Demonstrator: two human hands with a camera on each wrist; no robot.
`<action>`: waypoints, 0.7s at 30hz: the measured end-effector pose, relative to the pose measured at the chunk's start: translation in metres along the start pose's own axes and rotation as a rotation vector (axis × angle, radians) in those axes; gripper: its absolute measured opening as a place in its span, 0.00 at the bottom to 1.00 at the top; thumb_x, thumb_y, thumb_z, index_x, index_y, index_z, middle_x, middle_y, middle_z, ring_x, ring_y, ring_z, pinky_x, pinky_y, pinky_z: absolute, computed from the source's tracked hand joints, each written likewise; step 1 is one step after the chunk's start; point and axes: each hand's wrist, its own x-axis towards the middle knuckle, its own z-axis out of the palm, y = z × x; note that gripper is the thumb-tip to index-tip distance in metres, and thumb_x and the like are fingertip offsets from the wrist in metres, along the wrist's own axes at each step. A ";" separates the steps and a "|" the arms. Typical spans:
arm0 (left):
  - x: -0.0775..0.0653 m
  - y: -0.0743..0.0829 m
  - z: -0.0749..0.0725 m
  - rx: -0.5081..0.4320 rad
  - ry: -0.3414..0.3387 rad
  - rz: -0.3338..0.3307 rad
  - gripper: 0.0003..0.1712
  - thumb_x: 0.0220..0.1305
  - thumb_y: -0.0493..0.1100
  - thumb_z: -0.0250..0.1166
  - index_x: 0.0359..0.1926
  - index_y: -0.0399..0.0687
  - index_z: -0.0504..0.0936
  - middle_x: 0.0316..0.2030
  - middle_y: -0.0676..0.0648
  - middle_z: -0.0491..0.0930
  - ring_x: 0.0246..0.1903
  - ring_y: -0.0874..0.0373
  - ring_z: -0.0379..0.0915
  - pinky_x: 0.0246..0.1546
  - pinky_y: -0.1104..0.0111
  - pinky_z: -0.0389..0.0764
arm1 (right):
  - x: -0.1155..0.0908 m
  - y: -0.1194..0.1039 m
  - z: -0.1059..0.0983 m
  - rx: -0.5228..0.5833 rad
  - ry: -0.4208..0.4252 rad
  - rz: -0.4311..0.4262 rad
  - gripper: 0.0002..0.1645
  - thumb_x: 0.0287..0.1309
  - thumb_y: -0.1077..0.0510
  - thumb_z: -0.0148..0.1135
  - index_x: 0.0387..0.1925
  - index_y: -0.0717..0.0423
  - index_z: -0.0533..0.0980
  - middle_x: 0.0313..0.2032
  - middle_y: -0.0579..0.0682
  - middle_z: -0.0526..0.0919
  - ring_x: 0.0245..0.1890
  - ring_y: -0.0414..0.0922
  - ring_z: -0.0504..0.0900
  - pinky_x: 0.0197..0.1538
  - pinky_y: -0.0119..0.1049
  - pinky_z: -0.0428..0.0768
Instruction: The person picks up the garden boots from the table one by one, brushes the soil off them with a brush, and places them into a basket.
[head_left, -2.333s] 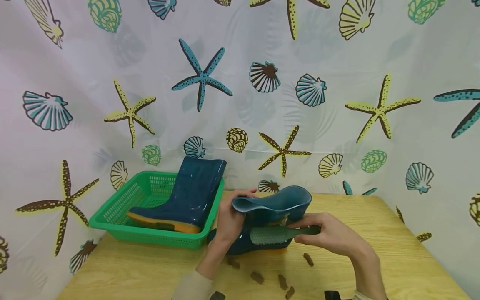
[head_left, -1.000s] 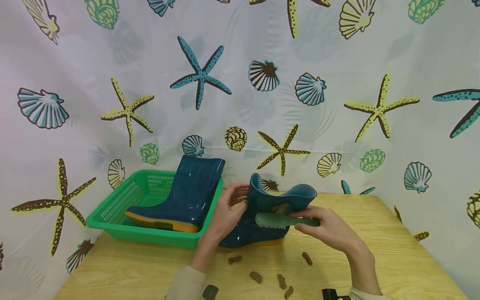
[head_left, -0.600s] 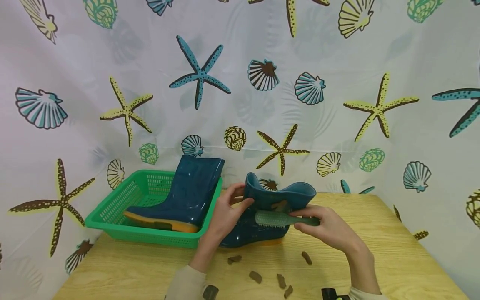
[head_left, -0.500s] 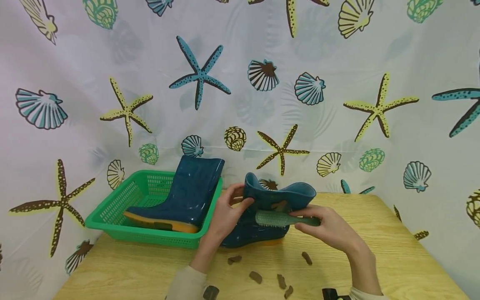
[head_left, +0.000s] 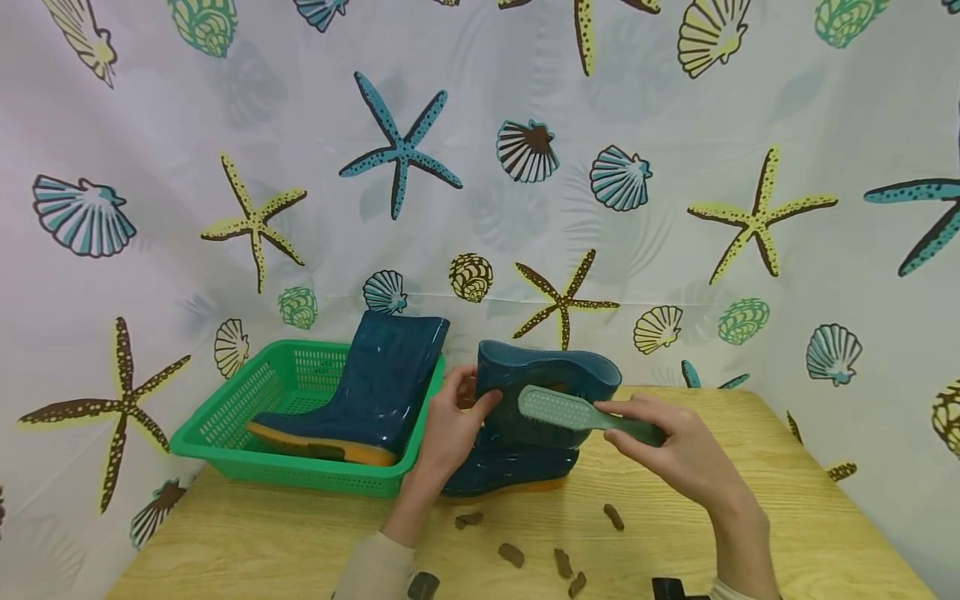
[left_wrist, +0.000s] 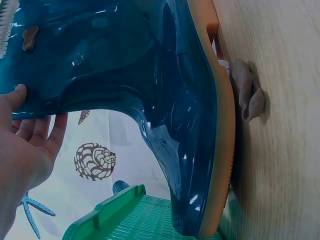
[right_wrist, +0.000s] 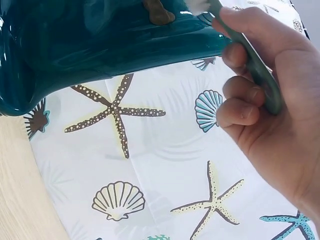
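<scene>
A glossy dark blue rubber boot (head_left: 502, 471) with an orange sole stands on the table in the head view, toe to the left. My left hand (head_left: 452, 425) grips its shaft near the top, thumb on the near side and fingers behind. In my right hand (head_left: 678, 446) is the handle of a green brush (head_left: 558, 408), its head in front of the shaft with the bristles toward the boot. White bristles (left_wrist: 5, 25) show at the corner of the left wrist view. A brown lump (left_wrist: 30, 38) sticks to the shaft there, and the right wrist view shows a brown lump (right_wrist: 159, 12) too.
A green plastic basket (head_left: 292, 475) stands to the left with another blue boot (head_left: 382, 392) lying tilted in it. Several brown lumps (head_left: 512, 555) lie on the wooden table (head_left: 675, 533) in front of the boot. A shell-and-starfish patterned curtain (head_left: 480, 208) hangs behind.
The boot was tilted with its opening pinched; its shaft now stands straighter and wider. The left hand shifted its grip on the shaft. The brush rose slightly, its head now higher on the boot.
</scene>
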 end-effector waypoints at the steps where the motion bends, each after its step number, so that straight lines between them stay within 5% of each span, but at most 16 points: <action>1: 0.000 0.000 0.000 0.008 -0.003 0.000 0.21 0.62 0.44 0.70 0.55 0.52 0.77 0.41 0.46 0.86 0.41 0.52 0.83 0.46 0.60 0.82 | 0.000 0.000 0.000 -0.015 0.030 -0.014 0.22 0.58 0.66 0.68 0.54 0.49 0.82 0.38 0.43 0.83 0.30 0.33 0.74 0.30 0.26 0.76; 4: 0.000 0.001 0.000 0.029 -0.010 0.006 0.19 0.63 0.46 0.69 0.54 0.53 0.77 0.32 0.50 0.82 0.36 0.55 0.81 0.42 0.65 0.80 | 0.001 0.001 -0.001 -0.055 0.115 -0.049 0.24 0.54 0.69 0.70 0.53 0.50 0.83 0.40 0.43 0.84 0.32 0.32 0.75 0.32 0.23 0.75; 9: -0.001 0.003 -0.002 0.049 -0.029 0.019 0.15 0.67 0.49 0.66 0.50 0.52 0.77 0.22 0.53 0.61 0.27 0.57 0.69 0.34 0.67 0.70 | 0.003 0.005 0.000 -0.127 0.256 -0.103 0.26 0.48 0.71 0.72 0.51 0.52 0.84 0.34 0.43 0.82 0.27 0.32 0.69 0.27 0.21 0.68; 19: -0.001 0.001 -0.005 0.046 -0.056 0.002 0.14 0.68 0.52 0.65 0.48 0.52 0.77 0.20 0.51 0.65 0.22 0.60 0.68 0.30 0.69 0.70 | 0.010 0.010 0.008 -0.383 0.353 -0.084 0.26 0.47 0.64 0.75 0.52 0.48 0.84 0.27 0.39 0.74 0.21 0.30 0.58 0.20 0.22 0.56; 21: -0.002 0.011 -0.007 0.038 -0.062 -0.016 0.12 0.68 0.49 0.65 0.48 0.50 0.77 0.19 0.49 0.66 0.21 0.60 0.68 0.30 0.69 0.70 | 0.011 0.010 0.009 -0.429 0.345 -0.056 0.25 0.51 0.61 0.74 0.53 0.46 0.84 0.27 0.38 0.73 0.20 0.30 0.56 0.19 0.24 0.54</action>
